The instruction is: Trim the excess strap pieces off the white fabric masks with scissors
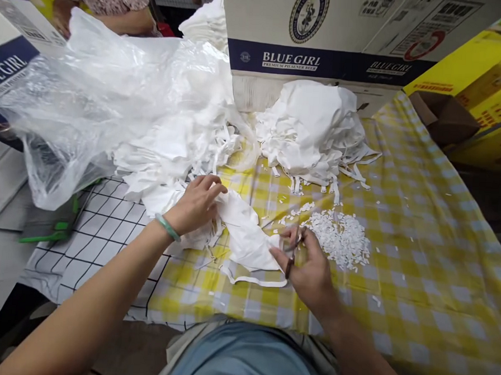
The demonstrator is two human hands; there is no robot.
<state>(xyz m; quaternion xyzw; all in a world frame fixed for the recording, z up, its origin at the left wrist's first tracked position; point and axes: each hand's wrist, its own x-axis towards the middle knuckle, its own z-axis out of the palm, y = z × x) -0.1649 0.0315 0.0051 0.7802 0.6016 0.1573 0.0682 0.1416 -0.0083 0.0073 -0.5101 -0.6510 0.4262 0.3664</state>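
- Two bare hands at work: the left hand (198, 201) has its fingers bent, and I can't tell whether they pinch anything; the right hand (311, 269) is closed around scissors (289, 266).
- One white cloth piece (248, 232) lies between them, its far left end just beside the left fingers, its right end at the right fingertips; one narrow strap (254, 280) loops on its near side.
- Two big heaps of white pieces beyond: a left heap (164, 149), partly under one clear plastic bag (77, 122), and a right heap (316, 124).
- One pile of white snippets (340, 237), too many to count, right of the right hand.
- Two Blue Girl cartons: one far (309, 22), one left.
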